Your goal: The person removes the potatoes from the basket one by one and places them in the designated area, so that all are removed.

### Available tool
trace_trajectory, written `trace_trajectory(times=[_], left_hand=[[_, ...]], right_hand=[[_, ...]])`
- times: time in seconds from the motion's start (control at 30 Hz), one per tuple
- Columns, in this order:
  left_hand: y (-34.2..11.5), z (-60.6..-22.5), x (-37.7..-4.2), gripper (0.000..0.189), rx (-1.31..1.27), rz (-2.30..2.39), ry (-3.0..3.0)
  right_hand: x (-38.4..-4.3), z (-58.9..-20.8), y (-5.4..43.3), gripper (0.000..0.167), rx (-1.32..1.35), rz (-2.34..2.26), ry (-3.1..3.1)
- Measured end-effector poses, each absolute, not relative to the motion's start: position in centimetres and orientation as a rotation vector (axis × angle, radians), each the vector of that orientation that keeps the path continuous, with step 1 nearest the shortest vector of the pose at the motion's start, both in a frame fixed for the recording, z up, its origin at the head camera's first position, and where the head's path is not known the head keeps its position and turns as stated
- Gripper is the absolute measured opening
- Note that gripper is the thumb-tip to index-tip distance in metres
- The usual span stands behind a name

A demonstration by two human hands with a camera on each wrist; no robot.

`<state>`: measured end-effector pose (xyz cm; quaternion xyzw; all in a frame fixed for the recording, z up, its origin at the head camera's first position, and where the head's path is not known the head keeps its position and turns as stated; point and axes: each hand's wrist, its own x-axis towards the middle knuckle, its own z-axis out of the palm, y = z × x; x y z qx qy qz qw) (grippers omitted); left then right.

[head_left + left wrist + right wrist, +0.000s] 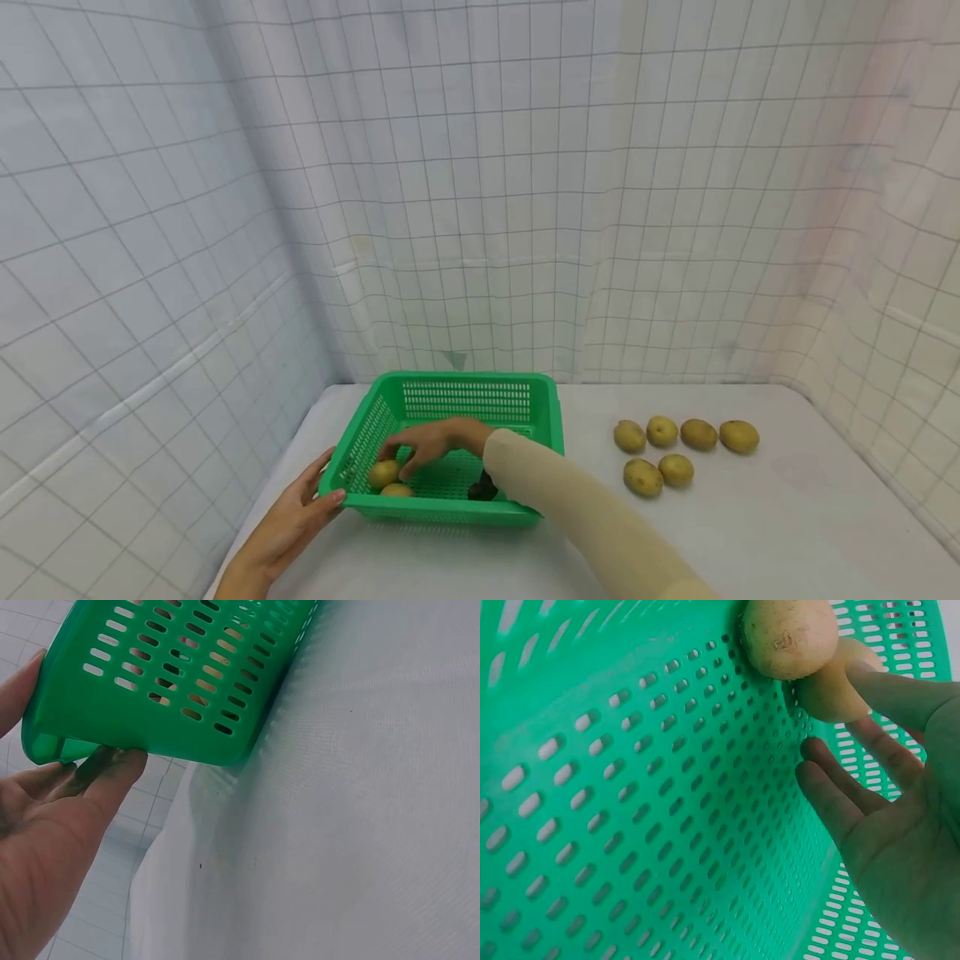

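Note:
A green perforated plastic basket (pixel 480 506) stands on the white-covered table. At its front left corner my left hand (pixel 288 521) grips the rim, thumb on one side and fingers on the other; the left wrist view shows those fingers (pixel 124 769) curled under the edge. My right hand (pixel 435 442) reaches inside, thumb and forefinger about a potato (pixel 832 694) near the left wall. Its other fingers stay loosely extended. A second potato (pixel 789 637) lies right beside the first, nearer the front wall.
Several potatoes (pixel 677 471) lie in two loose rows on the table to the right of the basket. A dark object (pixel 482 488) shows below my right sleeve (pixel 555 492), over the basket. White gridded curtains (pixel 480 208) enclose the table at the back and sides.

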<state>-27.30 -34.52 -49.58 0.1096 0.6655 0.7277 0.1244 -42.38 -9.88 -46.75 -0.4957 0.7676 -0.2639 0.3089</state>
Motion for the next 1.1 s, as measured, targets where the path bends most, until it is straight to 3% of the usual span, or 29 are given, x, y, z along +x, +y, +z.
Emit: trace_trajectory(times=[0.33, 1.1], left_hand=[[-34.0, -49.1, -27.7, 0.083, 0.354, 2.119, 1.928], [-34.2, -49.1, -27.0, 0.083, 0.325, 2.100, 2.021]], right_hand=[[-42.1, -46.5, -10.3, 0.029, -1.344, -0.632, 2.147], [-41.9, -42.3, -5.0, 0.029, -1.265, -0.877, 2.127]])
